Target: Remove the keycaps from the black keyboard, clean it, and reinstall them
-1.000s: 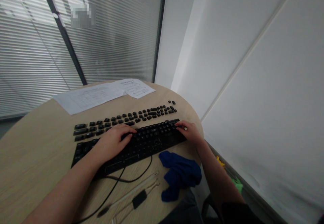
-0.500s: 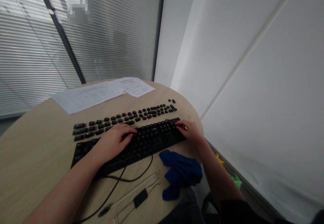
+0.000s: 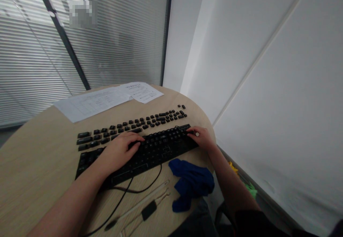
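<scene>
A black keyboard lies slantwise on the round wooden table, its keys filled in along part of the back and at the left end. My left hand lies over its left half, fingers stretched out and touching the keys, thumb apart from them. At the right end, the thumb and fingertips of my right hand come together on the keyboard's top; whatever is between them is too small to make out. Behind the keyboard, loose black keycaps stand in rough rows, several of them long.
Printed sheets lie at the table's back. In front of the keyboard are its cable, a blue cloth, a thin dark-tipped brush and a wire tool with a black handle. A white wall stands close on the right.
My right hand's fingers have shifted very slightly at the keyboard's right end. My left hand, the keyboard and the keycaps keep their places; the view has moved a little.
</scene>
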Action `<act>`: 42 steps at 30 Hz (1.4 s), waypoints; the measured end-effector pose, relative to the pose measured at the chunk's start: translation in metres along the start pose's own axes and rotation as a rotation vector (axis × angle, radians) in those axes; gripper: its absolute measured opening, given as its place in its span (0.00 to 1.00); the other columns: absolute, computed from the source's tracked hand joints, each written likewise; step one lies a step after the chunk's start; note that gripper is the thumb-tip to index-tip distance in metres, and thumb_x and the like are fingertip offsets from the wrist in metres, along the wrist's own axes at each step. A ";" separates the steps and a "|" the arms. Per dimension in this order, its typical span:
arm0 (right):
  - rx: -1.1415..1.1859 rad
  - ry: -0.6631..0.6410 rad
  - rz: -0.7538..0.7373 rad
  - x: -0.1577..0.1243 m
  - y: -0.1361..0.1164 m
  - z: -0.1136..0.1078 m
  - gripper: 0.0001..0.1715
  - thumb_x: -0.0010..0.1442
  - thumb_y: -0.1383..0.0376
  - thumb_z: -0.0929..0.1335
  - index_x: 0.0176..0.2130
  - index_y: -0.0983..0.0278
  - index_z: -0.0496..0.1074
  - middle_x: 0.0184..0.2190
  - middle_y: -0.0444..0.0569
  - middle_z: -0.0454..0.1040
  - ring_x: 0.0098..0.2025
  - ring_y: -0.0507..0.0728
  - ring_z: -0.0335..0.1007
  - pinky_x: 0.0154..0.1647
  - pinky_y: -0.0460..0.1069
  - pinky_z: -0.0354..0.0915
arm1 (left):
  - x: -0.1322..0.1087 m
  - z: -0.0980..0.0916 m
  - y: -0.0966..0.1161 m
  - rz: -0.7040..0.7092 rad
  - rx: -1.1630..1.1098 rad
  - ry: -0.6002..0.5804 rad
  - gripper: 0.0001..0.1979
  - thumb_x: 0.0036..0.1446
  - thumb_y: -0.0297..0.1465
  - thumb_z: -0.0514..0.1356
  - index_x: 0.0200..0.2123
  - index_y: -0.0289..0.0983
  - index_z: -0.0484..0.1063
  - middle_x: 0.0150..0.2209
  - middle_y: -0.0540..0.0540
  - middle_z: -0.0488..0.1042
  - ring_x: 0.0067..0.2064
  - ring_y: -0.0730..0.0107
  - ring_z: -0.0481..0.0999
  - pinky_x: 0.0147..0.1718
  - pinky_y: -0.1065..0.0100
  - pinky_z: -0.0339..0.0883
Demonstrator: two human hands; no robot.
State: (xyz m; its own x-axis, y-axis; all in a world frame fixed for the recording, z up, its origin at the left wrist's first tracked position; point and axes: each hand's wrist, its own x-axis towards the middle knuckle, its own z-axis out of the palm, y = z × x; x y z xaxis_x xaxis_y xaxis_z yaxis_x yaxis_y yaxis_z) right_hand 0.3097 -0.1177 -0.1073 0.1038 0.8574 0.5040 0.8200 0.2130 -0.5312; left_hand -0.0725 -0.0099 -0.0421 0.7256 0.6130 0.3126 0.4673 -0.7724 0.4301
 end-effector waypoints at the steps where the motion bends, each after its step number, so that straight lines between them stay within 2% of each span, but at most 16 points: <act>1: 0.004 0.005 0.002 0.000 0.000 0.000 0.09 0.59 0.66 0.74 0.42 0.59 0.83 0.39 0.49 0.84 0.38 0.59 0.79 0.45 0.54 0.73 | 0.000 0.000 0.000 0.000 0.002 -0.001 0.19 0.62 0.40 0.54 0.43 0.41 0.82 0.47 0.41 0.83 0.50 0.51 0.81 0.57 0.49 0.73; 8: 0.026 0.019 0.016 0.000 -0.002 0.000 0.09 0.60 0.65 0.73 0.42 0.60 0.82 0.36 0.48 0.84 0.34 0.57 0.78 0.40 0.52 0.73 | -0.001 -0.001 0.003 -0.006 0.003 -0.009 0.19 0.63 0.41 0.53 0.44 0.41 0.82 0.48 0.41 0.83 0.52 0.52 0.80 0.57 0.50 0.72; 16: -0.007 -0.018 -0.021 0.001 -0.009 0.002 0.09 0.60 0.68 0.74 0.41 0.58 0.83 0.40 0.50 0.85 0.41 0.61 0.81 0.46 0.55 0.74 | -0.001 -0.002 0.004 -0.007 -0.003 -0.014 0.18 0.63 0.40 0.54 0.43 0.40 0.82 0.48 0.41 0.83 0.52 0.51 0.80 0.57 0.51 0.72; 24: 0.017 -0.017 -0.012 -0.001 -0.002 0.001 0.08 0.60 0.66 0.74 0.42 0.58 0.83 0.37 0.48 0.85 0.36 0.59 0.81 0.40 0.53 0.75 | 0.000 0.000 0.001 -0.008 -0.003 0.005 0.18 0.62 0.40 0.54 0.43 0.41 0.82 0.48 0.42 0.83 0.51 0.52 0.80 0.57 0.51 0.73; 30: 0.028 -0.019 -0.044 -0.001 -0.002 0.001 0.08 0.61 0.67 0.73 0.42 0.57 0.82 0.42 0.49 0.85 0.45 0.62 0.81 0.52 0.58 0.74 | -0.001 0.000 0.002 -0.006 0.003 0.000 0.19 0.62 0.40 0.54 0.44 0.41 0.82 0.48 0.41 0.83 0.50 0.52 0.80 0.57 0.51 0.73; 33: 0.055 -0.037 -0.074 -0.001 -0.003 0.001 0.09 0.60 0.67 0.74 0.41 0.56 0.82 0.42 0.49 0.84 0.46 0.62 0.81 0.53 0.59 0.74 | -0.001 0.000 0.002 -0.005 0.000 0.001 0.18 0.62 0.40 0.54 0.44 0.41 0.82 0.48 0.41 0.83 0.51 0.52 0.80 0.57 0.51 0.72; 38: 0.066 0.008 -0.023 -0.001 0.001 0.001 0.08 0.59 0.66 0.74 0.40 0.56 0.83 0.40 0.48 0.85 0.44 0.61 0.82 0.51 0.58 0.75 | -0.001 -0.001 0.002 -0.007 -0.004 -0.005 0.18 0.62 0.40 0.54 0.44 0.41 0.82 0.48 0.42 0.83 0.52 0.52 0.80 0.58 0.50 0.72; 42: 0.058 0.100 0.057 -0.002 0.009 0.000 0.09 0.60 0.62 0.73 0.42 0.58 0.83 0.36 0.49 0.85 0.34 0.59 0.80 0.41 0.55 0.75 | 0.000 -0.001 0.003 -0.007 -0.001 -0.005 0.18 0.62 0.40 0.54 0.44 0.41 0.82 0.48 0.41 0.83 0.52 0.51 0.80 0.57 0.50 0.72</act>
State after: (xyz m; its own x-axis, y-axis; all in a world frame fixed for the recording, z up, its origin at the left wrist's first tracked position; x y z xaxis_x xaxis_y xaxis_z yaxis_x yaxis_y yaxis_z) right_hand 0.3168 -0.1169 -0.1133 0.2073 0.8182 0.5362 0.7776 0.1948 -0.5978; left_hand -0.0720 -0.0121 -0.0399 0.7243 0.6180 0.3055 0.4722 -0.7676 0.4334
